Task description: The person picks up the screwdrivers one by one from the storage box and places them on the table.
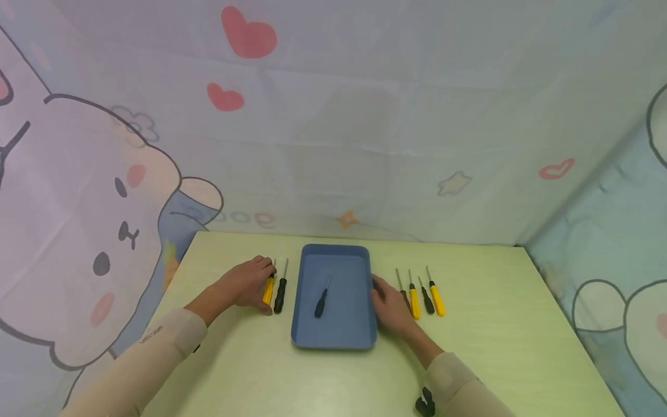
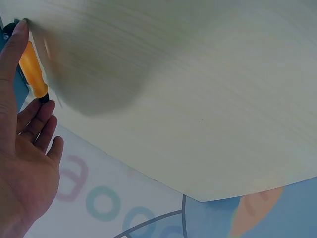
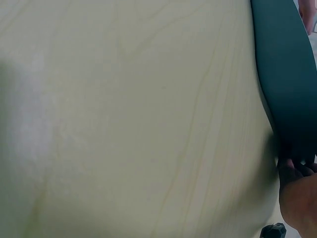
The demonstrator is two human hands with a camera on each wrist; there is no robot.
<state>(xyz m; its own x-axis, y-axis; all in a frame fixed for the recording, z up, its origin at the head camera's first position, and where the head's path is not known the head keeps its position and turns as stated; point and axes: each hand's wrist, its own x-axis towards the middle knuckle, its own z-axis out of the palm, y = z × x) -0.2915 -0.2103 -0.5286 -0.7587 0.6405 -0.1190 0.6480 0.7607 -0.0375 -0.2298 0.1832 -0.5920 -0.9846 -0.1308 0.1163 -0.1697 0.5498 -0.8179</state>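
Note:
Left of the blue tray (image 1: 333, 341), my left hand (image 1: 252, 285) spans a yellow-handled screwdriver (image 1: 268, 291). In the left wrist view, the thumb is at the end of its yellow handle (image 2: 32, 69) and the fingertips meet the dark collar. A black screwdriver (image 1: 280, 295) lies just beside it, shaft pointing away from me. My right hand (image 1: 391, 307) holds the right side of the tray, its fingertips at the rim. Inside the tray rests one small black screwdriver (image 1: 321, 304). The right wrist view shows the tray's outer wall (image 3: 287, 74) above the fingers.
Right of my right hand lies a row of screwdrivers: a dark one (image 1: 405, 298) partly behind the hand, a yellow one (image 1: 414, 301), a black one (image 1: 428, 303) and another yellow one (image 1: 436, 300). A printed cloth (image 1: 333, 145) hangs behind the pale table (image 1: 250, 376).

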